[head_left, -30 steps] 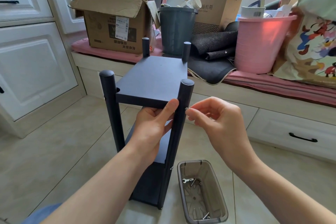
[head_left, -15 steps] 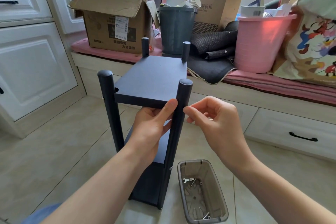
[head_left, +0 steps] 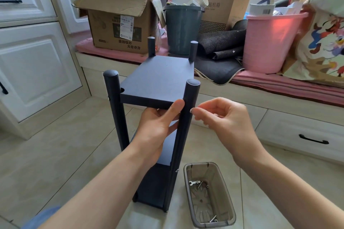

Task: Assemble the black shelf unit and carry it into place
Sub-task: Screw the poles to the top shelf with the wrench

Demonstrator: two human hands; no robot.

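Head view: black shelf unit (head_left: pixel 158 80) stands on the floor, looking stiff and light. Left hand (head_left: pixel 158 124) grips under its top board; right hand (head_left: pixel 219 117) fingers pinch maybe a screw at the post (head_left: pixel 189 102).

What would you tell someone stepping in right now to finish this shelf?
Left hand: grips the top board at its near right corner, thumb on the front edge, steadying it against the near right post.
Right hand: fingers pinch a small screw held at the side of that post, level with the board.
The shelf unit stands upright on the tile floor, all four posts up and lower boards in.
The grey tray beside it holds a small wrench and spare screws.
Left: drive this screw, check the other corners, then carry the unit into place.
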